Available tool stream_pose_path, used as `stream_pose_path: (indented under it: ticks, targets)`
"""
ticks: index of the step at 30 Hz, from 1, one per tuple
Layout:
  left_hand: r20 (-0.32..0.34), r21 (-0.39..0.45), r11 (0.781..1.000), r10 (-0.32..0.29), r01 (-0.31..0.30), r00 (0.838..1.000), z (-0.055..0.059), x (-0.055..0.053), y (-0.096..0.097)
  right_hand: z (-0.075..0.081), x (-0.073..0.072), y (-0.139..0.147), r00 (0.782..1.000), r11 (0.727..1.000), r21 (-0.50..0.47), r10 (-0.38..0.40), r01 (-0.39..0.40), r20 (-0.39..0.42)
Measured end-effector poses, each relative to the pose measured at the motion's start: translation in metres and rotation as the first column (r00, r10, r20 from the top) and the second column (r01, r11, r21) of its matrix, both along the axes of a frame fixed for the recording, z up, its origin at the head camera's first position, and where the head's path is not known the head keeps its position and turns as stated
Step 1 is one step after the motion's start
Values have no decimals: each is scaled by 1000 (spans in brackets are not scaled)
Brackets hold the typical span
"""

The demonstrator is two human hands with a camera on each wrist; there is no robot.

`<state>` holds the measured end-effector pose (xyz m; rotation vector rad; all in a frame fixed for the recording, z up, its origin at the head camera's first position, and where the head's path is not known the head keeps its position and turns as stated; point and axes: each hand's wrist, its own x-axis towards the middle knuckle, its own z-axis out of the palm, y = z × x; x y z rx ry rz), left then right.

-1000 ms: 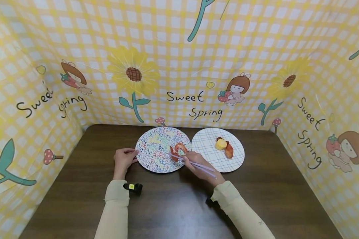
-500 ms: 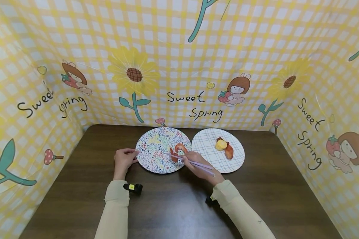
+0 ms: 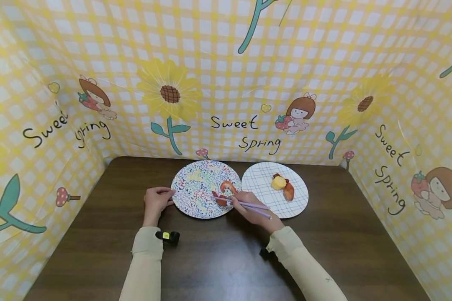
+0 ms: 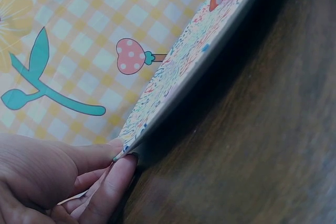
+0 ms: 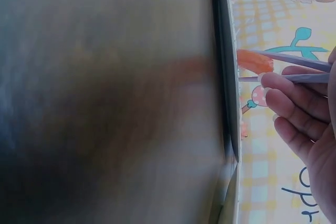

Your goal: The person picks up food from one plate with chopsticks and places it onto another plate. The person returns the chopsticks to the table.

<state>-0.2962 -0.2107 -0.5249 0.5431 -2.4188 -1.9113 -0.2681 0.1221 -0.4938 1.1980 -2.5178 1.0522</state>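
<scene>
My left hand [image 3: 157, 202] pinches the left rim of a speckled multicolored plate [image 3: 192, 179]. In the left wrist view, the thumb is above and a finger below the rim [image 4: 122, 153]. My right hand [image 3: 254, 211] holds a pair of purple chopsticks [image 3: 254, 205] over that plate's right side. Their front ends lie at a reddish-orange food piece [image 3: 221, 202], partly hidden by them. In the right wrist view, an orange piece [image 5: 254, 61] shows between the chopsticks [image 5: 310, 78]. A curved orange piece like a shrimp [image 3: 229, 184] lies just behind, on the plate.
To the right, nearly touching, stands a white plate with blue grid lines [image 3: 256, 175]. It bears a yellow piece [image 3: 278, 182] and a browned piece [image 3: 288, 192], with a dark bit behind. Both plates stand near the dark wooden table's [image 3: 211, 259] back edge, before a checked cloth [image 3: 226, 83].
The reddish-orange piece at the chopsticks has tilted, its pointed end now lower and farther left. The chopsticks' rear ends have shifted up slightly. My left hand has stayed on the rim.
</scene>
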Motion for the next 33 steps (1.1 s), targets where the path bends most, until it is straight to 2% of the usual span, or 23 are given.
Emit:
stream_pose_path:
  ticks: [9, 20, 31, 33]
  targets:
    - [15, -20, 1000, 5, -4, 1000, 0, 0, 0, 0, 4, 8, 999, 999, -24, -31, 31, 8]
    - [5, 8, 1000, -7, 7, 1000, -1, 0, 0, -6, 2, 14, 998, 997, -37, -67, 68, 21]
    - [10, 2, 1000, -3, 3, 1000, -1, -1, 0, 7, 13, 27, 998, 994, -94, -54, 57, 26]
    - [12, 2, 1000, -2, 2, 1000, -1, -1, 0, 10, 16, 31, 997, 994, -82, -71, 73, 31]
